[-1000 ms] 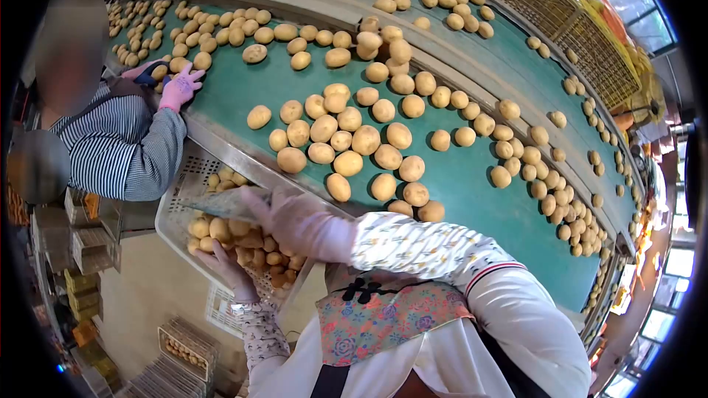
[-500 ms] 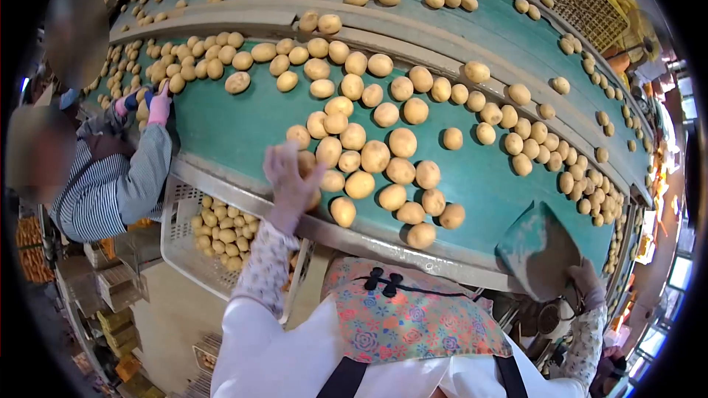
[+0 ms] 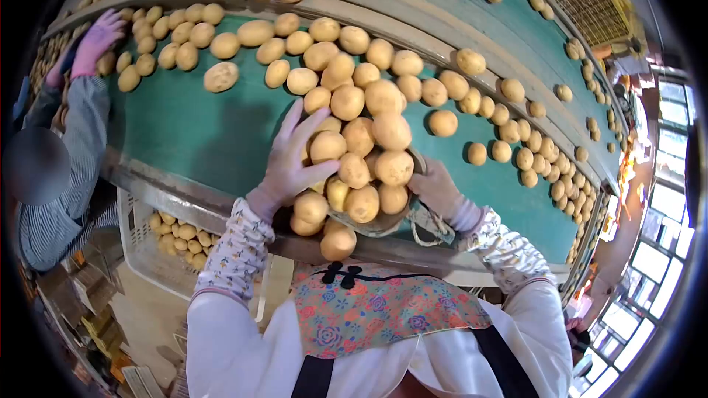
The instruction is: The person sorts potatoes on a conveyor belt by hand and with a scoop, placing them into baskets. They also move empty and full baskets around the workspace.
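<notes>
My right hand, gloved, is closed on the edge of a scoop. A heaped pile of potatoes fills and covers most of the scoop, so its inside is hidden. My left hand, also gloved, spreads its fingers against the left side of the heap, with the thumb lying across the front. One potato sits low at the near edge of the pile, by the belt's metal rim. A cord hangs beside the scoop under my right hand.
The green conveyor belt carries more potatoes along its far side. Behind a metal divider runs a second belt. Below the near rim stands a white crate holding potatoes. At left, a co-worker's pink-gloved hand reaches over the belt.
My right hand has brought the scoop from the right to the middle, under the potatoes. My left hand has stayed near the pile, now spread against it. The co-worker's hands have shifted in view.
</notes>
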`<move>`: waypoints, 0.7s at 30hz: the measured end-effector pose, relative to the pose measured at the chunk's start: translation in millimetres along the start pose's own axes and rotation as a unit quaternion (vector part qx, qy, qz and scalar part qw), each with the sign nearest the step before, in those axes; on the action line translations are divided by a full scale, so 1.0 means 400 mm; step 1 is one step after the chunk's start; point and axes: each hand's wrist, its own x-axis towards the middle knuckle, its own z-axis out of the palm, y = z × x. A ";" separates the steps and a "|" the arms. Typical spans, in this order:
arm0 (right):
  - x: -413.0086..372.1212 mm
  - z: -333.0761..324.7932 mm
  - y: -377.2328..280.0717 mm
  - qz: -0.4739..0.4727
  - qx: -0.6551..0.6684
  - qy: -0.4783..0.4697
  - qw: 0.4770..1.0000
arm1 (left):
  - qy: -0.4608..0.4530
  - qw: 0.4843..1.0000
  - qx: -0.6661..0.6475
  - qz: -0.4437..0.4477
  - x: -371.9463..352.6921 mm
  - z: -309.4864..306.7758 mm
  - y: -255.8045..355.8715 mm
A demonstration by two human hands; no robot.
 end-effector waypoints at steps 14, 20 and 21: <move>0.083 0.529 -0.408 -0.260 -0.252 -0.040 0.931 | 0.295 0.937 0.102 0.159 0.003 -0.576 -0.074; 0.047 0.983 -0.255 -0.465 -0.558 -0.133 0.674 | 0.472 0.816 0.332 -0.025 -0.671 -0.650 -0.271; 0.052 1.027 -0.247 -0.448 -0.576 -0.199 0.654 | 0.556 0.780 0.203 -0.201 -0.653 -0.641 -0.208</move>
